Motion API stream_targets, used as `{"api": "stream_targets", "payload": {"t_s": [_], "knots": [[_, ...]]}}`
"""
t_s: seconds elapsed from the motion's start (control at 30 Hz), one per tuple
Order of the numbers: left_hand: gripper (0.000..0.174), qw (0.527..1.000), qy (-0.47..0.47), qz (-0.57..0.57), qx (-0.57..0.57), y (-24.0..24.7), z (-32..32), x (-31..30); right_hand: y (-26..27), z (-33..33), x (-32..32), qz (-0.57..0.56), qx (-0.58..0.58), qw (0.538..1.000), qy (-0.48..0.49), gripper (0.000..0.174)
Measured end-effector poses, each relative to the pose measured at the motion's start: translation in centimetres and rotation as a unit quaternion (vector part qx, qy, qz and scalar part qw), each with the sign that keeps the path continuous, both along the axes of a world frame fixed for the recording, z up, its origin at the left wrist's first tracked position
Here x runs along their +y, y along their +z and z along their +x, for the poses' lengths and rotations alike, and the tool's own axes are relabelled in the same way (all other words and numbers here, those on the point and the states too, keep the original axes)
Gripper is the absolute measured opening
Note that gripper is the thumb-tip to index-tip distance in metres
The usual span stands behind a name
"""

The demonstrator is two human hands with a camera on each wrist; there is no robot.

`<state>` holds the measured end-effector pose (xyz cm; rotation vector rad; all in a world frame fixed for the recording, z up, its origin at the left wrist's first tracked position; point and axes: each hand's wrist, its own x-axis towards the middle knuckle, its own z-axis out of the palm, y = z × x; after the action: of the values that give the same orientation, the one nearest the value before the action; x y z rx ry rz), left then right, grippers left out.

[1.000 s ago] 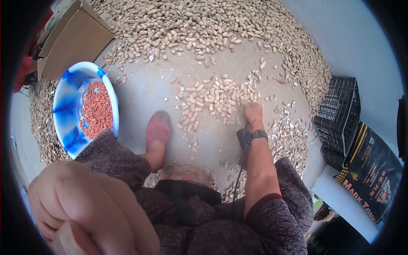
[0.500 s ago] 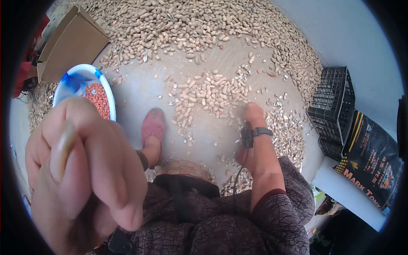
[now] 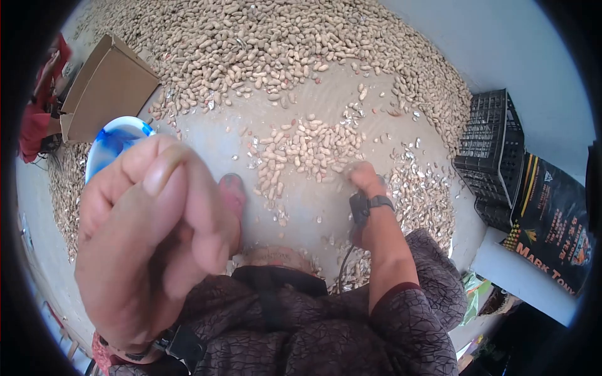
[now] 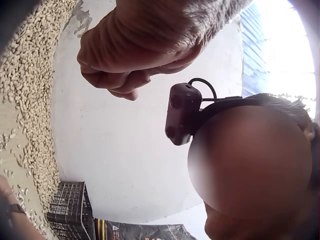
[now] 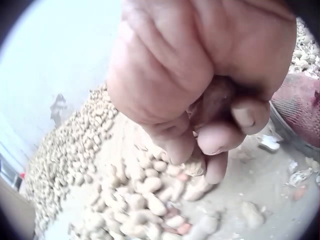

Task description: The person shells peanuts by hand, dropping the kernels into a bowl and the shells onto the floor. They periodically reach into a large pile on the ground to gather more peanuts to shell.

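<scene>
My left hand point(image 3: 153, 238) is raised close to the head camera, its fingers curled and the thumb against the index finger; nothing shows in its grip. The left wrist view also shows this left hand point(image 4: 135, 47) curled in the air. Down at the floor, my right hand point(image 3: 367, 178) is at the right edge of a small spread of peanuts point(image 3: 310, 147). In the right wrist view, the right hand point(image 5: 195, 85) pinches an unshelled peanut point(image 5: 194, 166) at its fingertips, above loose peanuts point(image 5: 145, 210). Its palm is partly hidden.
A blue and white basin point(image 3: 97, 156) is partly behind the left hand, beside a cardboard box point(image 3: 113, 94). A large peanut heap point(image 3: 251, 37) spans the back. Empty shells point(image 3: 423, 200), black crates point(image 3: 489, 147) and a black printed bag point(image 3: 555, 219) lie to the right.
My left hand has moved rightward in the head view, and the red kernels in the basin are now hidden. The right hand stays near the small spread's right edge, with the view slightly shifted.
</scene>
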<state>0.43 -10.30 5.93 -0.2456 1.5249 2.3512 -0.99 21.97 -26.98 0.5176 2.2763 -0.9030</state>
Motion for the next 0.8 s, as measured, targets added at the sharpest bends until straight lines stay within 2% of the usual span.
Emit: {"api": "stream_targets", "payload": {"t_s": [0.03,0.1,0.13,0.2,0.23,0.3,0.33,0.43,0.57,0.63,0.8], "knots": [[0.021,0.999,-0.024,0.02,0.011,-0.1,-0.1,-0.2,0.7,-0.4,0.0,0.003,0.008,1.0,0.001,0.014],[0.019,1.0,-0.011,0.008,-0.013,0.7,-0.1,0.5,3.6,-1.2,-1.1,-0.13,0.017,0.982,-0.137,0.009],[0.019,0.999,0.001,-0.006,-0.043,1.1,-0.1,0.6,5.2,-1.6,-1.8,-0.13,0.028,0.982,-0.134,0.009],[0.021,0.999,-0.019,-0.009,-0.042,1.2,0.0,0.4,8.8,-2.1,-3.3,-0.238,0.081,0.951,-0.179,0.007],[0.021,0.999,-0.036,0.006,-0.036,0.9,0.0,0.5,10.0,-2.5,-3.7,-0.239,0.095,0.951,-0.174,0.007],[0.021,0.998,-0.052,0.02,-0.015,0.3,0.1,0.8,12.4,-3.2,-4.3,-0.336,0.121,0.921,-0.158,0.008],[0.02,0.998,-0.06,0.02,-0.021,0.0,0.0,1.0,13.8,-3.5,-4.8,-0.338,0.135,0.919,-0.149,0.008],[0.02,0.998,-0.067,0.015,-0.004,-1.0,-0.3,1.7,18.9,-4.1,-6.2,-0.499,0.145,0.841,-0.15,0.011],[0.022,0.996,-0.078,0.015,0.034,-2.1,-0.8,3.1,25.0,-4.3,-7.1,-0.542,0.175,0.815,-0.109,0.011],[0.023,0.995,-0.081,0.007,0.064,-2.0,-0.9,4.2,27.7,-4.0,-7.7,-0.576,0.179,0.789,-0.118,0.017],[0.024,0.987,-0.079,0.019,0.139,-2.0,-1.0,6.9,31.8,-1.9,-8.1,-0.555,0.199,0.803,-0.081,0.016]]}}
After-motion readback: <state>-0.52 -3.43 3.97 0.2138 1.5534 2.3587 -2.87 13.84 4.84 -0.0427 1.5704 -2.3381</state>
